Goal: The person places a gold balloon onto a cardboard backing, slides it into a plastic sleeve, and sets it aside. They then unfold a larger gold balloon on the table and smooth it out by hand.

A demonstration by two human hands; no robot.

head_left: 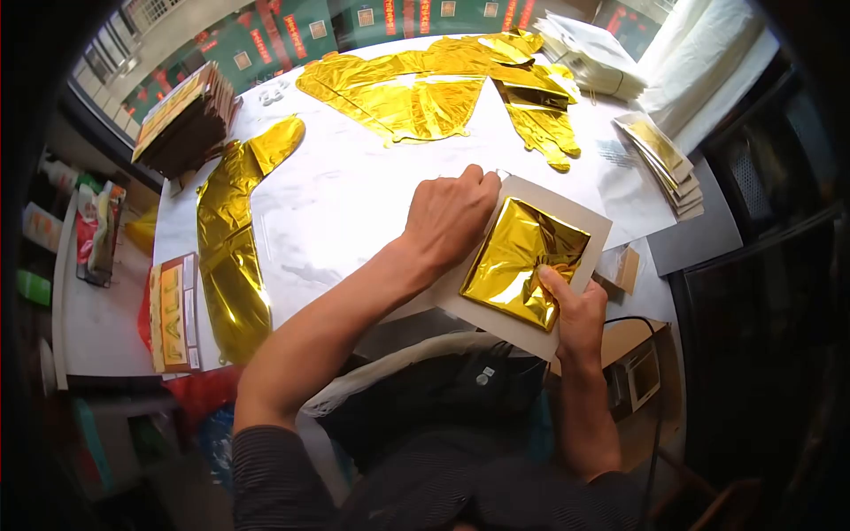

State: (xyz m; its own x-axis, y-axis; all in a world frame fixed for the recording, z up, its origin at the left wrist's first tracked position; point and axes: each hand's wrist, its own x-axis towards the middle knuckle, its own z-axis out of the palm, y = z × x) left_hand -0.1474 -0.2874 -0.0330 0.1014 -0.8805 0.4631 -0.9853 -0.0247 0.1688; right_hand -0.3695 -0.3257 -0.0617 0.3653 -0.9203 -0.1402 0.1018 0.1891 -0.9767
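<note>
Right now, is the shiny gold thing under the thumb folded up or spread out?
Folded: the gold foil makes a small, flat rectangle with straight edges on the card, under the right hand's thumb.

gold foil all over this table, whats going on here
A person is handling a folded gold foil piece that lies on a light card. The right hand grips the card's edge with the thumb on the foil; the left hand is closed near the card's top corner, and whether it pinches anything is hard to tell. On the table, a long foil piece lies to the left and more foil is spread at the far side.
</note>
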